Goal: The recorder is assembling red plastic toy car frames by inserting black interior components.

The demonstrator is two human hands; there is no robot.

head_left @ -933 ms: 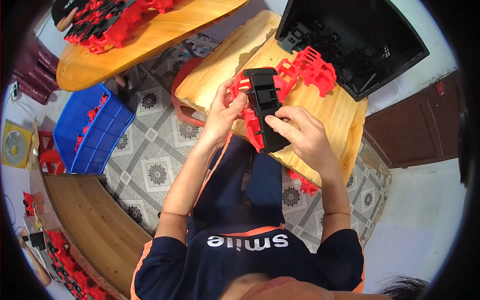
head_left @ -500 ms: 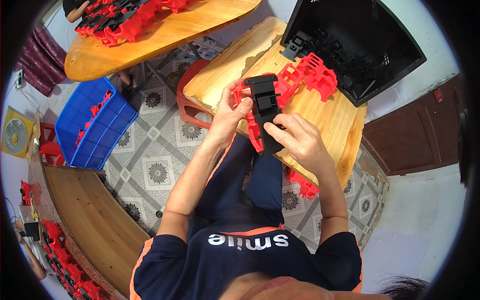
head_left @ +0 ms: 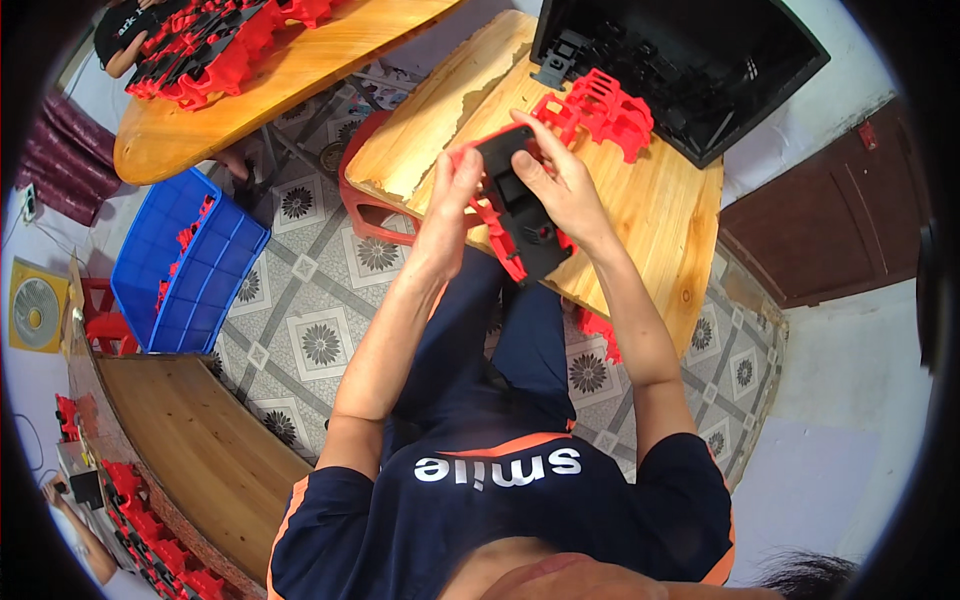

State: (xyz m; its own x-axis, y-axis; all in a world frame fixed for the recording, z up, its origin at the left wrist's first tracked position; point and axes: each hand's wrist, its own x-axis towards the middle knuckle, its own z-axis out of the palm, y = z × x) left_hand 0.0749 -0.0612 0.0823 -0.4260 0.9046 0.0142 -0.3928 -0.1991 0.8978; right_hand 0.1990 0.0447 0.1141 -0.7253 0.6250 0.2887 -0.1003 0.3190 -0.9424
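Note:
Between my two hands, above the near edge of the wooden table (head_left: 680, 240), is a red plastic frame (head_left: 508, 252) with a black plastic panel (head_left: 540, 240) lying along it. My left hand (head_left: 452, 195) grips the left side, thumb along the edge. My right hand (head_left: 567, 190) clasps the far right part, its thumb pressing on the black panel and its fingers round the edge. Several more red plastic frames (head_left: 622, 120) lie on the table just beyond. Behind them a large black bin (head_left: 770, 100) leans with its opening toward me, black parts (head_left: 650, 75) inside.
A blue crate (head_left: 210, 270) with red parts stands on the tiled floor at left, near a red stool (head_left: 372, 165). Red and black assemblies (head_left: 215, 65) cover part of another table (head_left: 290, 95), where a co-worker's hand (head_left: 128, 58) shows. More assemblies (head_left: 150, 530) lie lower left.
My right hand has moved from the near end of the black panel up to its far end, thumb now on top. My left thumb has shifted to the edge. The view has shifted slightly.

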